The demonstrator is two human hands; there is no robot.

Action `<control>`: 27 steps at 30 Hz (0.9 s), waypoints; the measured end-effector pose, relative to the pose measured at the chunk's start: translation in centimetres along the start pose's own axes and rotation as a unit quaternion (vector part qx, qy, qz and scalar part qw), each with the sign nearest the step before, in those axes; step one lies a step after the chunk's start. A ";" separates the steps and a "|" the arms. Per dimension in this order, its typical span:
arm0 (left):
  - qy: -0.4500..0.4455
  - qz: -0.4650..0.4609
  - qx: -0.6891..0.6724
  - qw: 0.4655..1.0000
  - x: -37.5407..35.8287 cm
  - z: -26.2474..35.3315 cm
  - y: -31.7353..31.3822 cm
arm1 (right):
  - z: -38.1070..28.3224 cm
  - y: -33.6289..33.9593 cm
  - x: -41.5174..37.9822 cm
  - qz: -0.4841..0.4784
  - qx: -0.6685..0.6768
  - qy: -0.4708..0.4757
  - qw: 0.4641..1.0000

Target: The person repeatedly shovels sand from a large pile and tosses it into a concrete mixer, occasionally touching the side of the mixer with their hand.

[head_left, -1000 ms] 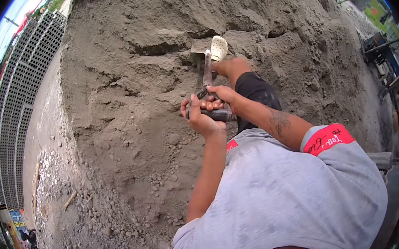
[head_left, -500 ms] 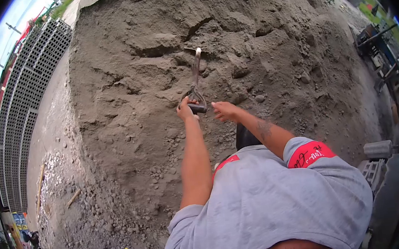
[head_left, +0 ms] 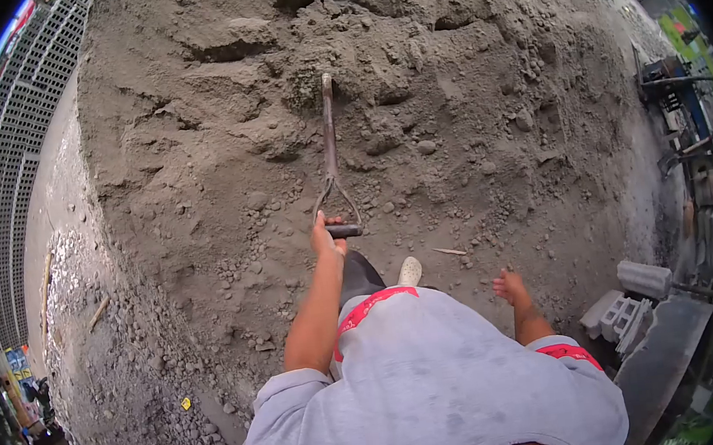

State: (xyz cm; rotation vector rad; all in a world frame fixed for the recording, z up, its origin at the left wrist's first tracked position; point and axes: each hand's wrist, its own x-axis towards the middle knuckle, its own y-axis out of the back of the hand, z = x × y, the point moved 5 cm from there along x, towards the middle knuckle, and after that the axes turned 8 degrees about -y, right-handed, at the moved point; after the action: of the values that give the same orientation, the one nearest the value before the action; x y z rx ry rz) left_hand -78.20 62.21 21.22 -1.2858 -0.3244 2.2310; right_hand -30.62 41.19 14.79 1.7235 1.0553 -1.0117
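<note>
My left hand [head_left: 328,235] is wrapped round the dark crossbar grip of a shovel [head_left: 329,138]. The shovel's shaft points away from me into a grey-brown heap of sand [head_left: 219,159], and soil covers its blade, which I cannot make out. My right hand [head_left: 511,286] hangs low beside my body, fingers apart, touching nothing, above the gravelly ground. A small pale sliver [head_left: 450,252] lies on the dirt between the two hands.
Stacked hollow blocks [head_left: 12,215] line the far left. Loose concrete blocks [head_left: 623,316] and a grey sheet [head_left: 669,368] lie at my lower right. A stick [head_left: 99,312] and a yellow scrap [head_left: 186,404] rest on the gravel. Machinery [head_left: 675,98] stands at right.
My right hand has moved away from the shovel grip, down and to the right. My left hand keeps hold of the shovel, whose shaft now stands straighter in view. The view has shifted.
</note>
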 end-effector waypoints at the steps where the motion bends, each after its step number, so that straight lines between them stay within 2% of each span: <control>1: -0.003 0.002 -0.002 1.000 -0.3 0.4 -0.1 | 0.3 0.9 -0.4 0.028 -0.020 -0.035 0.999; 3: -0.039 0.058 0.017 0.997 -0.3 2.0 0.0 | -2.4 -0.2 1.0 0.049 -0.040 -0.053 0.997; 5: -0.017 0.064 0.028 0.997 -3.2 5.3 -2.4 | -6.0 -3.7 4.3 -0.020 -0.023 -0.025 0.999; 6: -0.034 0.059 0.045 0.997 -3.3 6.9 -2.7 | -9.2 -6.7 4.5 -0.044 -0.035 -0.004 0.998; 11: -0.115 0.117 0.111 0.980 -0.3 14.2 -0.9 | -28.7 -28.5 0.2 -0.172 -0.131 0.121 0.969; 13: -0.139 0.156 0.116 0.971 1.6 16.1 0.7 | -34.0 -37.6 -1.1 -0.211 -0.189 0.128 0.950; 15: -0.179 0.209 0.138 0.951 1.2 17.5 -0.5 | -38.2 -46.0 -1.8 -0.240 -0.262 0.133 0.925; 17: -0.188 0.265 0.133 0.936 1.4 17.9 0.1 | -40.4 -54.0 2.1 -0.253 -0.216 0.091 0.939; 19: -0.227 0.288 0.154 0.917 0.3 17.9 -2.0 | -42.9 -60.7 3.3 -0.308 -0.041 0.040 0.950; 20: -0.242 0.289 0.156 0.913 0.6 17.4 -1.9 | -43.8 -62.8 4.3 -0.311 -0.033 0.036 0.949; 22: -0.259 0.289 0.165 0.907 1.1 16.4 -0.7 | -43.8 -64.9 6.9 -0.236 0.109 -0.028 0.965; 24: -0.252 0.347 0.208 0.879 2.2 15.3 2.3 | -41.6 -66.0 9.4 -0.246 0.095 -0.046 0.963; 27: -0.240 0.350 0.210 0.881 2.5 14.5 4.8 | -40.5 -65.2 8.7 -0.247 0.087 -0.045 0.964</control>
State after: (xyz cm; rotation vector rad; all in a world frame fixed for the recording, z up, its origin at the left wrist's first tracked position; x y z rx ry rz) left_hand -93.23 60.48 24.69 -0.6417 0.5283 2.9906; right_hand -80.30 99.18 3.21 1.5607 1.4105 -1.5176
